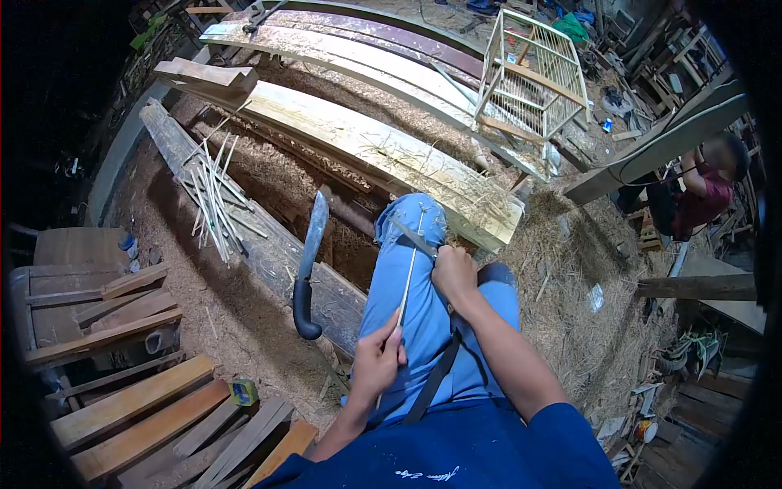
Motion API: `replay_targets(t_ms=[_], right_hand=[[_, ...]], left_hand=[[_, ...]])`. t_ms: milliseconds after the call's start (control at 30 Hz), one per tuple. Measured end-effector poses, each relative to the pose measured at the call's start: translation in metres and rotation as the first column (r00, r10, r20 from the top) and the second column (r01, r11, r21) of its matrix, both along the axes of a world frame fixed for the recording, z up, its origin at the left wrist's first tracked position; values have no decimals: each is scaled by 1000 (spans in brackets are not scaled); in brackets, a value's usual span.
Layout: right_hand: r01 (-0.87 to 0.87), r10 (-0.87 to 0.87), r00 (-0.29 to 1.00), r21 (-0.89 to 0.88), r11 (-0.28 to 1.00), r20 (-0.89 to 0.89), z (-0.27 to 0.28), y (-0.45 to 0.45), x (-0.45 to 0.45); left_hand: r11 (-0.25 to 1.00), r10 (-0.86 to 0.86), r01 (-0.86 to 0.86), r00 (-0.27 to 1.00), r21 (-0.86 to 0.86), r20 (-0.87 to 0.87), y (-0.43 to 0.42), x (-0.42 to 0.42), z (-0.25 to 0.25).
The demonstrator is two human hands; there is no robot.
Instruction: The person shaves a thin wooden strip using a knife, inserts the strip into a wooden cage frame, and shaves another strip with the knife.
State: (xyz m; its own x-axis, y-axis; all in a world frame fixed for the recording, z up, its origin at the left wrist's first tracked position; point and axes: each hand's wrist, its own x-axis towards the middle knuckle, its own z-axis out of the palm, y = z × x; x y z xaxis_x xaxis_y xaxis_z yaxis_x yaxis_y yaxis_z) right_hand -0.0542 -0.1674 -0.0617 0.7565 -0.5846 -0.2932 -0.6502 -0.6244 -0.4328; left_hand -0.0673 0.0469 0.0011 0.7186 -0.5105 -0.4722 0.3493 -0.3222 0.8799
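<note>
Navy shirt [489, 448], left hand [377, 359] gripping stick [409, 281], cage [544, 84] beyond.

Our left hand [377, 360] grips a thin stick [407, 281] over our jeans [389, 285]; our right hand [454, 275] holds a knife [410, 235] near its far end. Left, we see a machete [306, 269]; far right, a cage [533, 79].

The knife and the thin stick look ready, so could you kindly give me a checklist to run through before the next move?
1. Stick held in the left hand: ok.
2. Knife gripped in the right hand: ok.
3. Left fingers apart from the knife: ok.
4. Knife away from the jeans: not ok, it is over them.
5. Machete apart from both hands: ok.
6. Knife's sharpness: cannot tell.
</note>
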Motion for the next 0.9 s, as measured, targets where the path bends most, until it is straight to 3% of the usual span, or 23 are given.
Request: replay_targets(t_ms=[167, 233, 300, 400, 567, 900], right_hand=[[-11, 10, 1000, -15, 1000, -14, 8, 2, 2], [-17, 18, 1000, -47, 999, 14, 9, 8, 2], [-121, 122, 992, -23, 992, 17, 13, 12, -1], [-215, 216, 976, -26, 976, 40, 17, 17, -6], [-229, 231, 972, -38, 973, 45, 10, 12, -11], [-184, 184, 983, -43, 982, 12, 10, 12, -7]], left_hand=[[996, 93, -91, 989, 27, -116, 17, -3, 11], [995, 97, -99, 992, -11, -74, 2, 7, 7], [999, 38, -38, 999, -2, 3, -17, 25, 4], [994, 83, -87, 995, -67, -51, -47, 50, 1], [996, 20, -29, 995, -86, -96, -58, 62, -20], [982, 91, -118, 981, -149, -173, -43, 45, -21]])
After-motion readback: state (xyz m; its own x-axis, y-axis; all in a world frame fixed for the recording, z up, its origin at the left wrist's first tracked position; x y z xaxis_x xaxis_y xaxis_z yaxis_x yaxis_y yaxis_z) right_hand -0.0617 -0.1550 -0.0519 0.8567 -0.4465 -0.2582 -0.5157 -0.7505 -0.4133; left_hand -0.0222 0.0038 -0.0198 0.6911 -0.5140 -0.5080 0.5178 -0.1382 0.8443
